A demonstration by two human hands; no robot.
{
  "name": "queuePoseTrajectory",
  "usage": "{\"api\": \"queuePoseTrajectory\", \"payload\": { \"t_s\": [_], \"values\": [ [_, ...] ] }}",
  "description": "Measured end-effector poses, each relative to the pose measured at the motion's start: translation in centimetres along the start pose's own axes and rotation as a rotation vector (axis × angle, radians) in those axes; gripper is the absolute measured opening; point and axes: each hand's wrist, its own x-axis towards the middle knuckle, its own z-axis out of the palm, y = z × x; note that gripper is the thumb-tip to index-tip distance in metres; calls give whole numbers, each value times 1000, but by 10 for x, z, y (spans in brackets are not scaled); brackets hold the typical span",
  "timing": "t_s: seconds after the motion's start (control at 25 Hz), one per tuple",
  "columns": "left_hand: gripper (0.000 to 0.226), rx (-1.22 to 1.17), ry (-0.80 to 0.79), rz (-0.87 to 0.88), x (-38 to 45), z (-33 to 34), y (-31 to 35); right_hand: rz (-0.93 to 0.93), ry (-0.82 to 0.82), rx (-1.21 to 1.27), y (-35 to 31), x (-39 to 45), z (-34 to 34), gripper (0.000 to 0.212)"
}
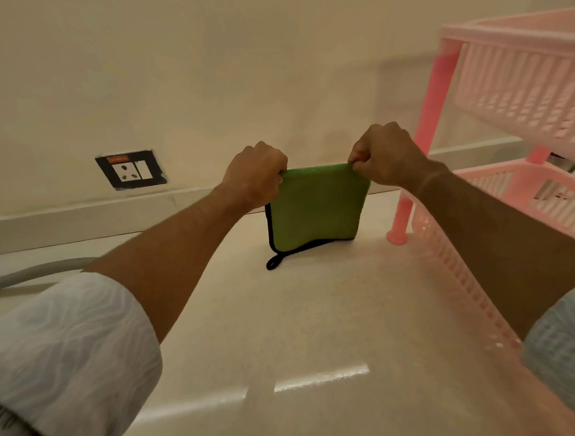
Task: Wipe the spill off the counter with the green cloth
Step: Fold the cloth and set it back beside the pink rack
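A green cloth [315, 210] with black edging and a small black loop hangs folded over the pale counter [283, 316], its lower edge touching the surface. My left hand [255, 176] pinches the cloth's upper left corner. My right hand [385, 155] pinches the upper right corner. Both fists are closed on the top edge, which is stretched between them. I cannot make out any spill on the counter; only a bright reflection shows near the front.
A pink plastic tiered rack [504, 112] stands on the right, one leg [403, 220] close to the cloth. A wall socket [131, 171] sits on the back wall at left. A grey hose [30, 272] lies along the left of the counter.
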Motion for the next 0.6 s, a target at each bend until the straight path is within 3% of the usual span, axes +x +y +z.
{"api": "queuePoseTrajectory", "payload": {
  "t_s": [0.12, 0.2, 0.28, 0.48, 0.6],
  "values": [
    [17, 55, 140, -26, 14, 14, 5, -13, 185, -27, 9, -1, 13, 23],
    [18, 67, 172, -18, 11, 28, 11, -11, 207, -29, 20, -8, 21, 22],
    [18, 80, 97, 33, -6, 50, 21, -2, 73, -47, 29, -23, 36, 20],
    [20, 51, -207, 263, -72, 111, 46, 121, -507, -35, 46, -62, 85, 13],
    [18, -2, -272, 317, -91, 124, 49, 144, -635, -88, 51, -70, 103, 22]
  ]
}}
